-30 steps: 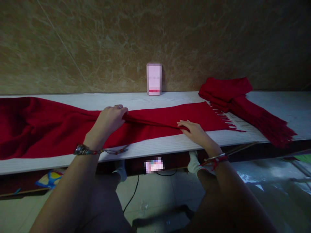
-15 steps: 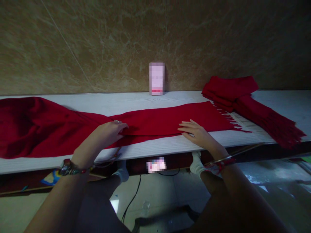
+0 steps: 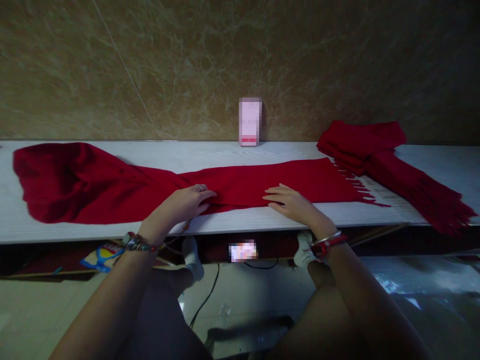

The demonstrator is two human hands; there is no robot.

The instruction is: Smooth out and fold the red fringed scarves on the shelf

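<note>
A long red scarf (image 3: 240,185) lies stretched along a white wood-grain tabletop (image 3: 210,155). Its right end is flat with a fringe, while the left part is loose and bunched. My left hand (image 3: 189,201) rests on the near edge of the scarf's middle, thumb apart from the fingers; their undersides are hidden. To its right, my right hand (image 3: 290,202) lies with outstretched fingers on the same near edge. Between the hands a folded layer shows along the border. A second red scarf (image 3: 369,147), loosely folded with its fringe hanging toward the front edge, sits at the right.
A phone (image 3: 250,122) with a blurred-out screen leans on the brown marbled wall (image 3: 187,65). Below the tabletop are a dark shelf, a blue-and-white packet (image 3: 103,257), a blurred item (image 3: 243,251) and a black cable (image 3: 206,300). My feet in pale socks rest there.
My hands have come closer together along the scarf's near edge, the left moving right and the right moving left. The view has shifted a little, showing the scarf's whole left end.
</note>
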